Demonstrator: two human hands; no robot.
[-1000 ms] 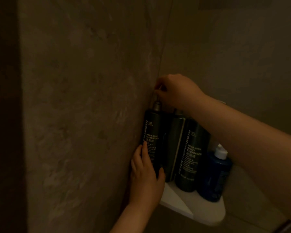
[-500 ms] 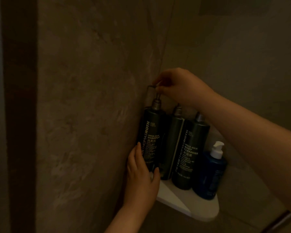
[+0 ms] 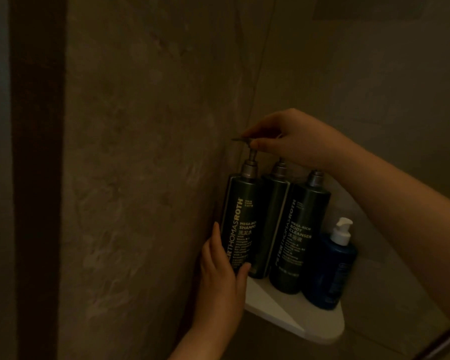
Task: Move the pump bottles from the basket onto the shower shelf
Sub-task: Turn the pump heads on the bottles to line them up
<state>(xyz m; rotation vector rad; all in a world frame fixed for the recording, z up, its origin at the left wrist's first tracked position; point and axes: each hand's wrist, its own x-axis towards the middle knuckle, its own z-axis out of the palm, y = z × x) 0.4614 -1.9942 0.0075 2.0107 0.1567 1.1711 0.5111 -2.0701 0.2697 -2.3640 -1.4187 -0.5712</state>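
Three tall dark pump bottles stand side by side on a white corner shower shelf. The shampoo bottle is leftmost, against the wall. My left hand wraps its lower body. My right hand pinches its pump head from above. A second dark bottle stands behind it, and the body cleanser bottle is to the right. The pump tops of those two are hidden behind my right hand. No basket is in view.
A small blue bottle with a white pump stands at the right end of the shelf. Stone-look walls meet in the corner behind the bottles. A dark vertical frame runs down the left. The light is dim.
The view has shifted, so the shelf sits lower and further right. My right hand's fingers have moved on the shampoo pump head, whose spout now shows pointing left. My left hand stays on the bottle.
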